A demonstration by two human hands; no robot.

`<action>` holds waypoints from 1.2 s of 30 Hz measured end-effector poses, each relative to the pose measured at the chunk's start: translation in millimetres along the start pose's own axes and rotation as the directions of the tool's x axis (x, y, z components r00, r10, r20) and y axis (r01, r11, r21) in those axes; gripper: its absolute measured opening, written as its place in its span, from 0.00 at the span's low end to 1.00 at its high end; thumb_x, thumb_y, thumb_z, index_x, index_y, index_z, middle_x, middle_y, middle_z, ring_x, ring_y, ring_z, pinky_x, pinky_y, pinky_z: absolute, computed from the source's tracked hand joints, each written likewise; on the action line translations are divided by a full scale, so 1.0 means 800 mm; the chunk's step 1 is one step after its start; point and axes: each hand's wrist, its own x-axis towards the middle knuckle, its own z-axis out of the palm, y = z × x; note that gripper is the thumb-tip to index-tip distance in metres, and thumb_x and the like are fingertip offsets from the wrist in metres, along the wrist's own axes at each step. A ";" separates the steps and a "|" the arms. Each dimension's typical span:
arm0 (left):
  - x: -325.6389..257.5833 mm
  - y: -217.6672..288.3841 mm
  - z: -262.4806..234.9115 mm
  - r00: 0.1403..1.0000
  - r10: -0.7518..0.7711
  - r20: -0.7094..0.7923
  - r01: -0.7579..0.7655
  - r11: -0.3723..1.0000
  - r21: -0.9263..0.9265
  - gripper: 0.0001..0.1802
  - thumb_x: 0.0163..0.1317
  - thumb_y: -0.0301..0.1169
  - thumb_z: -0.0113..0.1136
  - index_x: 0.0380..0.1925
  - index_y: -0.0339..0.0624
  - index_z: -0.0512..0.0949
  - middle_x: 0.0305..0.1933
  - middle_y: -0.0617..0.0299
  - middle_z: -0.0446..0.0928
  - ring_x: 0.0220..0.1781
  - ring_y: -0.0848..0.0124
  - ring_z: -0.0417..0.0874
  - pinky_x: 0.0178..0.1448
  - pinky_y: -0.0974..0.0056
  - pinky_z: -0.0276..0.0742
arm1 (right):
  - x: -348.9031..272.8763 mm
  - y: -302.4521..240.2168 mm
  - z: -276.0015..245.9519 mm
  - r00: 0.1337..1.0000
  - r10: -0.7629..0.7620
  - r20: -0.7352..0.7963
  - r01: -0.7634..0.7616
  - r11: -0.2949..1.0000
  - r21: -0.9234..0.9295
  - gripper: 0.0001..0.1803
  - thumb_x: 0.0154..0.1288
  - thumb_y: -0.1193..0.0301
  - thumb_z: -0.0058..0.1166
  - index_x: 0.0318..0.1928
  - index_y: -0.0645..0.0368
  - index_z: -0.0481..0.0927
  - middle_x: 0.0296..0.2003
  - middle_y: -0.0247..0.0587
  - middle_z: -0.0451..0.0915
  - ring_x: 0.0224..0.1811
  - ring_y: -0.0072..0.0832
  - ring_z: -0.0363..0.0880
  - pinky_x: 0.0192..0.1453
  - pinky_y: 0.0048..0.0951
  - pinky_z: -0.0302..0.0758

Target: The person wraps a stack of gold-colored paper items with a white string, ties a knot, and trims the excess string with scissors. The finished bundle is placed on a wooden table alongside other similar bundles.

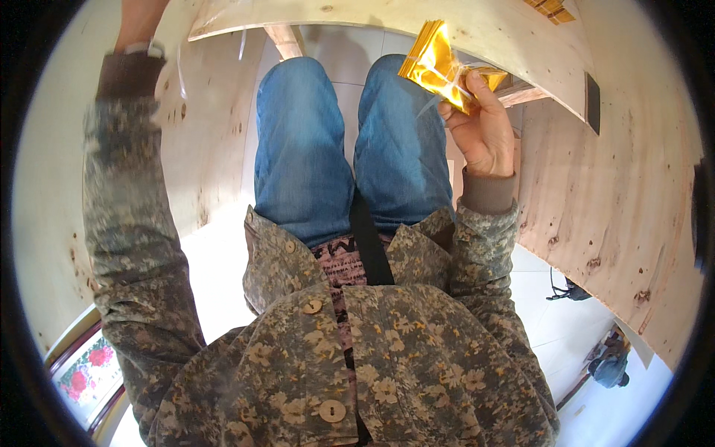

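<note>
My right hand [484, 134] grips a bundle of shiny gold foil sheets or packets [432, 63] at the near edge of the wooden board, above my right knee. The thumb lies across the bundle, with the fingers mostly behind it. A thin clear strip crosses the foil near the thumb. My left arm reaches far forward on the left, its sleeve slightly blurred. Only the wrist and the start of my left hand [141, 22] show at the upper edge, and the fingers are cut off, so its hold cannot be seen.
Wooden boards [573, 194] surround my seat on the left, front and right. Another gold-orange stack [551, 10] lies at the far right. Thin clear strips [181, 74] hang at the left board's edge. Behind on the right, a person [611, 369] is on the pale floor.
</note>
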 end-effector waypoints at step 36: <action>-0.236 0.261 0.055 0.896 -0.220 0.386 0.444 0.447 -0.776 0.18 0.78 0.40 0.44 0.38 0.39 0.77 0.20 0.79 0.56 0.23 0.86 0.53 0.27 0.74 0.48 | -0.061 0.036 0.108 0.840 -0.491 0.232 0.528 0.837 -0.140 0.24 0.68 0.74 0.59 0.62 0.63 0.70 0.55 0.41 0.78 0.58 0.29 0.75 0.66 0.36 0.69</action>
